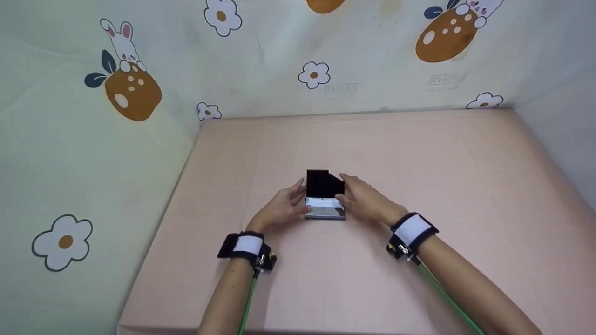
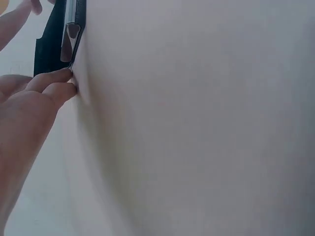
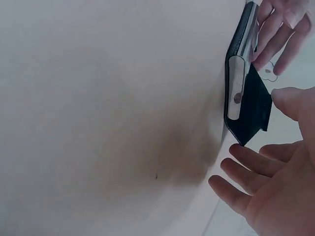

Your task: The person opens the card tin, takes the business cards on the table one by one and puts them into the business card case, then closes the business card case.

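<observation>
A small card case (image 1: 325, 212) with a shiny metal body lies on the table in the head view, its black cover flap (image 1: 321, 184) standing open behind. My left hand (image 1: 284, 204) holds the case's left end, thumb at the front corner and fingers beside the flap. In the left wrist view, fingertips (image 2: 69, 89) meet the end of the case (image 2: 70, 42). At the other side is my right hand (image 1: 365, 200), its thumb right at the flap's edge. The right wrist view shows its other fingers (image 3: 246, 172) spread and fairly straight near the case's lower corner (image 3: 236, 93).
A pale pink cloth covers the table (image 1: 419, 153). Behind it and at the sides hangs a light curtain (image 1: 260, 60) printed with flowers and rabbits. Each wrist wears a strapped camera, and a green cable (image 1: 447, 295) runs from the right one.
</observation>
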A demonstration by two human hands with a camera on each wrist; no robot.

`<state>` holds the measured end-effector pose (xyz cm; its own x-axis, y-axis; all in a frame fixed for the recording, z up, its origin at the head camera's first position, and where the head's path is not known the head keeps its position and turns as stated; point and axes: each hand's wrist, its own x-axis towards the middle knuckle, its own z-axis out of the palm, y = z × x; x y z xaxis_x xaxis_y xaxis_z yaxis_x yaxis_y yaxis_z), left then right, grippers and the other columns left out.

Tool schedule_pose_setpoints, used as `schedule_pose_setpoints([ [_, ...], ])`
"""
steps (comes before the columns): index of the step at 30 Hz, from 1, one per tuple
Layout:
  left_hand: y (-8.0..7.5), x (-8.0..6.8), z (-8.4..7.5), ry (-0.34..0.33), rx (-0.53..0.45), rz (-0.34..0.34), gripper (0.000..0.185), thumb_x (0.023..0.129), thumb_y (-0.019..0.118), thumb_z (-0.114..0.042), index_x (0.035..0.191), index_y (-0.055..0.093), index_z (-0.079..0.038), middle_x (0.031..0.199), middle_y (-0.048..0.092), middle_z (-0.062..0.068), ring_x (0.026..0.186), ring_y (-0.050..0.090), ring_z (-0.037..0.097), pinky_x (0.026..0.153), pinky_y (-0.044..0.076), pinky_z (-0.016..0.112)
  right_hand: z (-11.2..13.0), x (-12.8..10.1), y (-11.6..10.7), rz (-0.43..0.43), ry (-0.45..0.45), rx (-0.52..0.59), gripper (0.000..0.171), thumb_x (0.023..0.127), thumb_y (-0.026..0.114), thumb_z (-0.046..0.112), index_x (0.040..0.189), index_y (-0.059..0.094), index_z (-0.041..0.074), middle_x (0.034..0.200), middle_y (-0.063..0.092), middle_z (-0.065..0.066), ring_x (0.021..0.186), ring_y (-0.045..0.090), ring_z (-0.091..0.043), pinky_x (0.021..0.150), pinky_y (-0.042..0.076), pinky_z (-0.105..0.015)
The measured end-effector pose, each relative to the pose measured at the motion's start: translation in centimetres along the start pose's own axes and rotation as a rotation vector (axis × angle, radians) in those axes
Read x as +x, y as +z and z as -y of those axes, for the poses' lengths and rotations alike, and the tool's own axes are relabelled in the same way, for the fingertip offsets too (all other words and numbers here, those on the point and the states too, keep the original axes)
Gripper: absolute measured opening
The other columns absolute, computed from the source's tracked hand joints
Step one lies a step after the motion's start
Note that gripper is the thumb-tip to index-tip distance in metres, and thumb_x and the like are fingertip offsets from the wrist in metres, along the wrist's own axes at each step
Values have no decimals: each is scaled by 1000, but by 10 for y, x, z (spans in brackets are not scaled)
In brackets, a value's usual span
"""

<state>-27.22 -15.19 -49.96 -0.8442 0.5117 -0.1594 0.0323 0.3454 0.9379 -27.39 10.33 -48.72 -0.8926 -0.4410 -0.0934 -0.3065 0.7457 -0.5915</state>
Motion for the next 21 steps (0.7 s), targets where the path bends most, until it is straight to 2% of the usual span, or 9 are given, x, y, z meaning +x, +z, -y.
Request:
schedule_pose_setpoints([
  [6,-1,-7,0,3,-59,3,84,98,60,-7,158,3,4,164,22,22,152,27,31,122,31,39,6,-8,0,-25,-24,-31,69,103,54,31,154,27,-8,151,43,-31,143,41,-42,120,34,-54],
  [11,1,-10,-3,6,-71,18,82,99,58,-5,157,2,6,163,24,24,152,28,34,122,30,40,6,-16,0,-15,-26,-28,70,103,54,34,155,27,-6,154,40,-29,145,38,-42,121,32,-55],
  [15,2,-13,-3,-7,-60,11,80,100,58,-8,158,5,4,163,25,24,151,29,34,122,31,41,8,-22,-1,-15,-40,-39,69,103,53,35,155,28,-5,154,41,-29,145,38,-43,121,31,-56],
  [21,5,-20,-2,-23,-10,2,77,100,57,-11,159,9,-1,163,24,23,151,30,31,120,33,39,13,-33,0,-30,-79,-32,67,103,54,32,153,31,-5,151,45,-27,142,44,-41,119,36,-53],
])
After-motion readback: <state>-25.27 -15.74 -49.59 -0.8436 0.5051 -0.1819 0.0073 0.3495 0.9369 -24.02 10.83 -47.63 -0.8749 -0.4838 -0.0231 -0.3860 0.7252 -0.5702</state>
